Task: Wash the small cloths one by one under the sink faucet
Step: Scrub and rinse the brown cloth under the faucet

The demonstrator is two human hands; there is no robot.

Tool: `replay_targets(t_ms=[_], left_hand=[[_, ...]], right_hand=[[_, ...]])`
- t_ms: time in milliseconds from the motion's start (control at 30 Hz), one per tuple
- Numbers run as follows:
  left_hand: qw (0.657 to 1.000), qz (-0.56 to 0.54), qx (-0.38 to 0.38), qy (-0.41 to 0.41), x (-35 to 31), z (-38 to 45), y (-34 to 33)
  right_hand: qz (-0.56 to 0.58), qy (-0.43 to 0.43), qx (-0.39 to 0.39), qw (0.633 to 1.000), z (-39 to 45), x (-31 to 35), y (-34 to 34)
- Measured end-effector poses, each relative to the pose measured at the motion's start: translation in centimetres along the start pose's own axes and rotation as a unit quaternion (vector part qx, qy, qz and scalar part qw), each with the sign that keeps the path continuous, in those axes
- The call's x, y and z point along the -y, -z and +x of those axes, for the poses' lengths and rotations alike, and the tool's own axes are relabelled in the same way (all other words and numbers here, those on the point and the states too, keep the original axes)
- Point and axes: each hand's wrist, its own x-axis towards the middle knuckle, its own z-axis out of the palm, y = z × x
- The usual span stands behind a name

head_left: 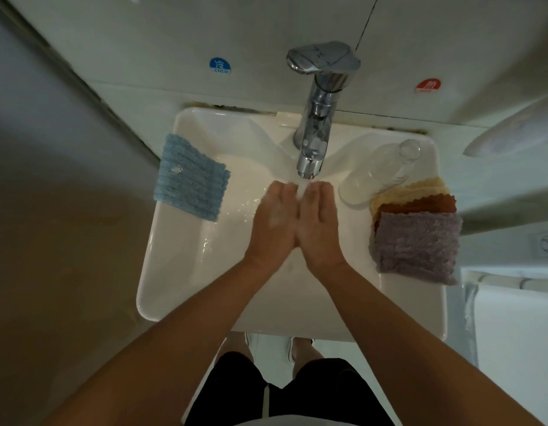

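Water runs from the chrome faucet (pixel 315 130) into the white sink (pixel 180 272). My left hand (pixel 274 221) and my right hand (pixel 320 221) lie side by side under the stream, backs up, fingers straight, holding no cloth. Soap foam shows on the left hand. A blue cloth (pixel 189 176) hangs over the sink's left rim. On the right rim lies a stack of cloths: a purple cloth (pixel 417 244) on top, a rust-red cloth (pixel 417 204) under it, and a pale yellow cloth (pixel 420 187) at the bottom.
A clear glass bottle (pixel 380 173) lies on the right rim behind the stack. Blue COLD sticker (pixel 220 65) and red HOT sticker (pixel 428 85) mark the wall. My legs and shoes show below the sink's front edge.
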Motion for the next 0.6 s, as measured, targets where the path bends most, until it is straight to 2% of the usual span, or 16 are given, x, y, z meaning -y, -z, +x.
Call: replay_targets(t_ms=[33, 100, 167, 200, 267, 367, 400, 433, 500, 600], left_hand=[[0.999, 0.006, -0.038, 0.002, 0.0, 0.9, 0.5], [0.998, 0.018, -0.06, -0.007, 0.2, 1.2, 0.6], [0.994, 0.07, -0.035, -0.076, 0.6, -0.7, -0.3], [0.991, 0.074, -0.046, -0.098, 0.8, -1.5, -0.6], [0.997, 0.015, -0.023, -0.07, 1.1, -1.7, -0.9], [0.995, -0.045, -0.072, 0.062, 1.6, 1.3, 0.4], [0.995, 0.018, -0.091, 0.039, 1.8, 1.7, 0.8], [0.996, 0.011, -0.071, 0.047, 2.0, 1.5, 0.7], [0.998, 0.037, -0.042, 0.004, 1.3, 0.0, -0.1], [0.999, 0.008, -0.02, -0.032, 0.2, -0.5, -0.3]], right_hand=[[0.002, 0.013, 0.026, 1.0, -0.8, -0.2, -0.2], [-0.025, 0.035, 0.066, 0.997, -1.5, -0.2, 0.2], [-0.056, 0.024, 0.044, 0.997, -0.2, 0.0, 0.6], [-0.051, -0.001, 0.021, 0.998, 0.4, 0.2, 0.6], [-0.036, -0.019, 0.003, 0.999, 0.8, 0.2, 0.5], [-0.055, 0.008, 0.071, 0.996, -1.2, -0.2, -0.2], [-0.073, 0.005, 0.093, 0.993, -1.5, -0.2, -0.2], [-0.097, -0.001, 0.093, 0.991, -1.2, -0.1, 0.0], [-0.109, -0.002, 0.057, 0.992, 0.3, 0.2, 0.4], [-0.038, -0.015, 0.008, 0.999, 1.4, 0.7, 0.2]])
